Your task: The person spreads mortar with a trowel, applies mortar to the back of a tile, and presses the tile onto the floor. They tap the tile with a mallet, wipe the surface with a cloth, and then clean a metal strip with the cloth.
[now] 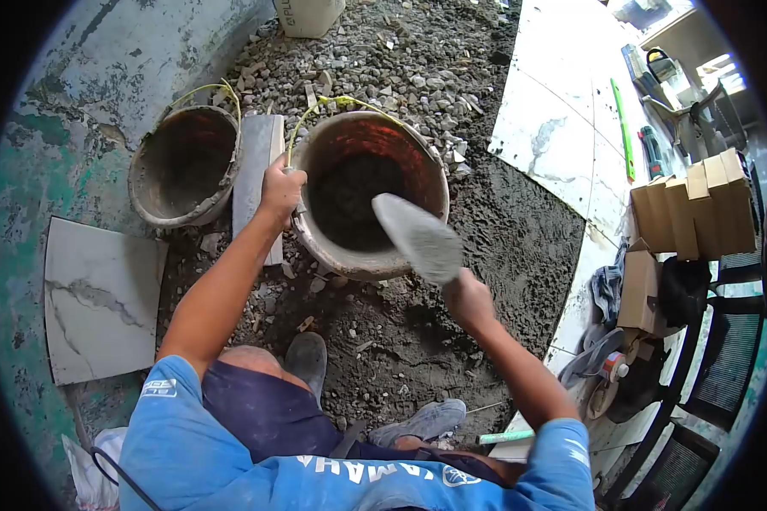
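Left hand (281, 189) clamped on the left rim of mortar bucket (341, 260). Right hand (467, 298), at the bucket's near-right edge, fisted round trowel (418, 238). Blade crosses the rim, long axis diagonal, tip pointing into the bucket mouth. Second bucket (158, 209) crowds the left; open mortar bed (520, 230) to the right.

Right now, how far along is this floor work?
Done: pale tiles lie at the right, with dark mortar spread beside them. In hand: the left hand grips the rim of the bucket of mortar; the right hand holds a trowel above it. Left: gravel behind the bucket is uncovered, and one loose tile lies at the left.
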Available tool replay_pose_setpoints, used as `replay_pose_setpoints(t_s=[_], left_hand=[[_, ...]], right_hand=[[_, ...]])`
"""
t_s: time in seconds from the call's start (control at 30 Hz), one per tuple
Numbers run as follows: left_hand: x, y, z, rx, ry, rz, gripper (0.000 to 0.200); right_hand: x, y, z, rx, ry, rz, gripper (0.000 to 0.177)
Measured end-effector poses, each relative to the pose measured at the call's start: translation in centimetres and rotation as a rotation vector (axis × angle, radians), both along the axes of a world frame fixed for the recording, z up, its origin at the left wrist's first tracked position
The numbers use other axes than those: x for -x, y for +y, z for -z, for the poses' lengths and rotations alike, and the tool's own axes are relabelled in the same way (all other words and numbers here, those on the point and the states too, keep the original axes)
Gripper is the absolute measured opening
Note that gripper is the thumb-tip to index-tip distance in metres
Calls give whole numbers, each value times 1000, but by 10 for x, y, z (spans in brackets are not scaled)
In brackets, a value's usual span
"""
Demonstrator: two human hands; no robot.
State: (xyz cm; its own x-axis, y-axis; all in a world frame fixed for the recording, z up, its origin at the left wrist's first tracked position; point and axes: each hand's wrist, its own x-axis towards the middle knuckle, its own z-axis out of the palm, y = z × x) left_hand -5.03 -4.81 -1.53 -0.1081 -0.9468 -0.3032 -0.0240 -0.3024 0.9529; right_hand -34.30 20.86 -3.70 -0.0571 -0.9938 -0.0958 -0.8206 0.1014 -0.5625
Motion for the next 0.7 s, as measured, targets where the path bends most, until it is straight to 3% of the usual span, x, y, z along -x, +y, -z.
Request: replay_pose_setpoints(t_s=[0.07, 0.17, 0.2, 0.23, 0.27, 0.33, 0.37, 0.47, 0.6, 0.63, 0.7], left_hand=[[-1, -5, 6, 38, 26, -24, 35], [-6, -9, 17, 35, -46, -31, 34], [-4, -7, 11, 2, -46, -27, 33], [-5, -9, 2, -21, -47, -35, 33], [-10, -21, 24, 13, -7, -57, 33], [-1, -34, 50, 18, 198, -147, 39], [17, -20, -4, -7, 262, -176, 37], [44, -42, -13, 45, 205, -226, 30], [54, -71, -41, 34, 223, -316, 25], [55, -75, -43, 8, 242, -376, 24], [61, -84, -45, -28, 318, -447, 26]], right_hand=[[-14, 8, 51, 74, 163, -20, 23], [10, 84, 53, 16, 200, -77, 20], [26, 116, 32, -15, 219, -64, 22], [44, 143, 14, -277, 265, -86, 24], [56, 170, -8, -380, 235, -79, 25], [70, 222, -39, -264, 206, 49, 23], [72, 242, -54, -389, 308, 135, 16], [57, 249, -93, -130, 304, 243, 25], [48, 239, -119, -374, 357, 418, 43], [48, 236, -111, -219, 328, 416, 41], [50, 221, -111, -291, 280, 465, 41]])
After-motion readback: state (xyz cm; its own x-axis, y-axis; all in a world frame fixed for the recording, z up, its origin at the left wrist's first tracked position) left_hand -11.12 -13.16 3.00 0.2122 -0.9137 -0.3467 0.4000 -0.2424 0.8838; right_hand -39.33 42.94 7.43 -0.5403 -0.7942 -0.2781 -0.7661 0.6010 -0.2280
